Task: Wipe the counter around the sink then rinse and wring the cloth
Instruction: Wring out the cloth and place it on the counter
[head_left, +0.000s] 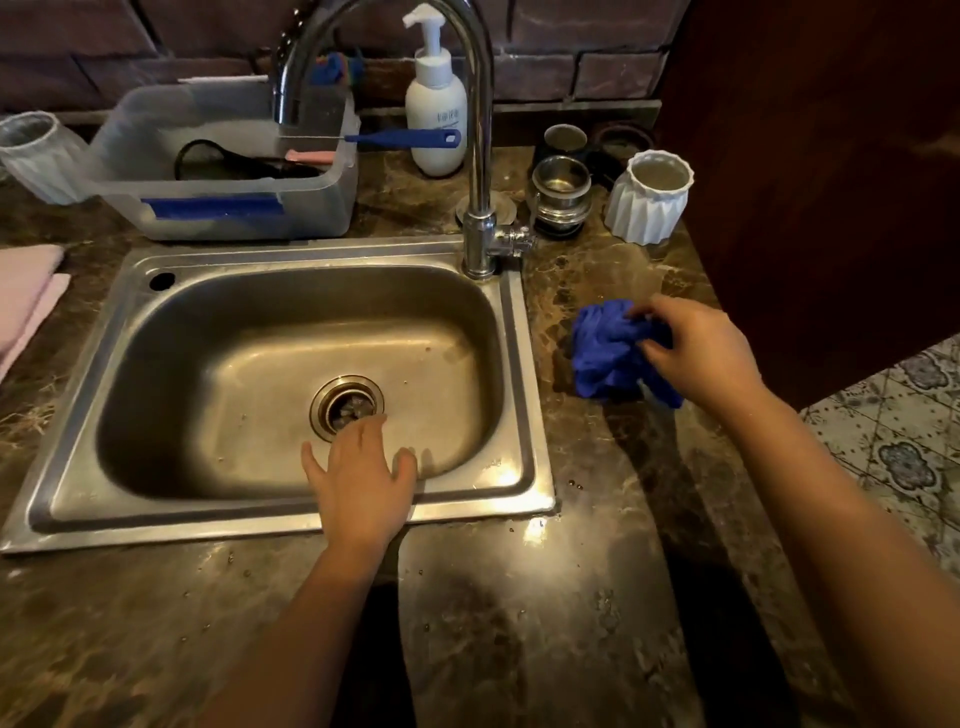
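A crumpled blue cloth (608, 353) lies on the dark marble counter (597, 597) just right of the steel sink (78, 436). My right hand (696, 353) grips the cloth's right side, fingers pinched into its folds. My left hand (363, 478) rests with spread fingers over the sink's front rim, fingertips reaching toward the drain (347, 408), holding nothing. The chrome tap (480, 156) rises at the sink's back right corner, and no water runs from it.
Behind the sink stand a clear plastic tub (223, 208) with brushes, a white pump bottle (436, 119), a metal cup (561, 192) and a white ribbed pot (649, 197). A pink towel (26, 296) lies at the left. A dark cabinet door (831, 182) borders the right.
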